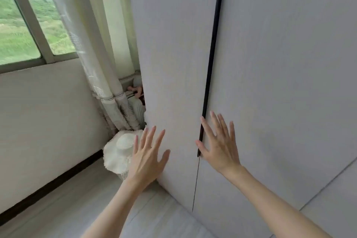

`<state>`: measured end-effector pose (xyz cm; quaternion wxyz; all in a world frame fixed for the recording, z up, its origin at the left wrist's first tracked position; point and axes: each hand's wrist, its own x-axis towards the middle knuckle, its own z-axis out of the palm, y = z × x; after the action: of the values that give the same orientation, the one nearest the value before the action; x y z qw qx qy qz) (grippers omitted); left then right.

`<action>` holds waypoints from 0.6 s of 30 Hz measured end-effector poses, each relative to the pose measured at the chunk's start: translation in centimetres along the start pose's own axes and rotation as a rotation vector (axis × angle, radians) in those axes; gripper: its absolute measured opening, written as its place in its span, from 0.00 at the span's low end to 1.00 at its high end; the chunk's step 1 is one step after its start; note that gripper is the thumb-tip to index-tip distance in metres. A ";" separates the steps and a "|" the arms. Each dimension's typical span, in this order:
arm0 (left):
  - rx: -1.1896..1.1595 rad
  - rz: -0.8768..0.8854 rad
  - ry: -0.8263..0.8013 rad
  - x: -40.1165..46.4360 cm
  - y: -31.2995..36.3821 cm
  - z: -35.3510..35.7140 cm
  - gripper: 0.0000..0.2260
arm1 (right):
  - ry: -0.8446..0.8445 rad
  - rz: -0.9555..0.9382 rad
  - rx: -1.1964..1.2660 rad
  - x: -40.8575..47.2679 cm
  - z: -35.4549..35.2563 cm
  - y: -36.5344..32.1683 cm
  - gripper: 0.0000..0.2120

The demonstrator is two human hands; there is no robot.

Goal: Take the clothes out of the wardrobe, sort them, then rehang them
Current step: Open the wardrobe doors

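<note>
Hands (183, 150) spread at wardrobe (173, 54) edge.

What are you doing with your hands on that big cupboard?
A person is standing at a pale grey wardrobe whose doors are closed, so no clothes can be seen. Both hands are held open with the fingers spread. The left hand is at the left door near its outer edge, and the right hand is next to the dark gap between the doors. On the floor beside the wardrobe lies a white sun hat, under the curtain by the window.
</note>
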<state>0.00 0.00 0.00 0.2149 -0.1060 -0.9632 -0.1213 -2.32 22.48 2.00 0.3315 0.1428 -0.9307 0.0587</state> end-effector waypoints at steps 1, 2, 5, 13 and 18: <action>-0.041 0.041 -0.030 1.6 -0.5 0.1 0.27 | 0.007 0.031 -0.013 0.7 0.1 0.0 0.30; -0.050 0.077 -0.042 3.0 -0.8 0.1 0.27 | 0.027 0.073 -0.039 1.6 0.1 0.0 0.30; -0.067 0.216 -0.035 8.6 -1.0 0.6 0.27 | 0.057 0.181 -0.147 3.2 0.0 0.7 0.30; -0.236 0.461 0.141 20.8 3.7 -0.8 0.26 | 0.225 0.237 -0.387 9.5 -3.3 4.3 0.27; -0.383 0.393 0.308 25.7 6.6 -3.4 0.26 | 0.318 0.172 -0.563 14.5 -5.6 7.3 0.28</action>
<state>-19.77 9.17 15.57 0.3538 -0.3091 -0.8401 -0.2711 -11.92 27.26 15.39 0.4926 -0.0447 -0.8558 -0.1516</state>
